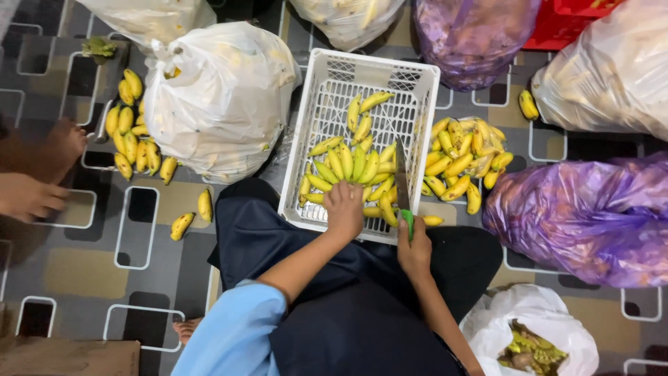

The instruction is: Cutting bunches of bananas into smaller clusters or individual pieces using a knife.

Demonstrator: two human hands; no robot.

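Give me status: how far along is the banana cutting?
Done: loose bananas lie on the floor, more in the white crate. In hand: left hand steadies a bunch while right hand works a green-handled knife. Left: another bunch beside the crate, plus full bags.

patterned floor (pixel 83 271), evenly lit

grey mat with dark and tan rounded squares; a brown board (pixel 69 356) at 7 o'clock.

Light blue sleeve (pixel 236 327), dark navy garment (pixel 348 306) over lap.
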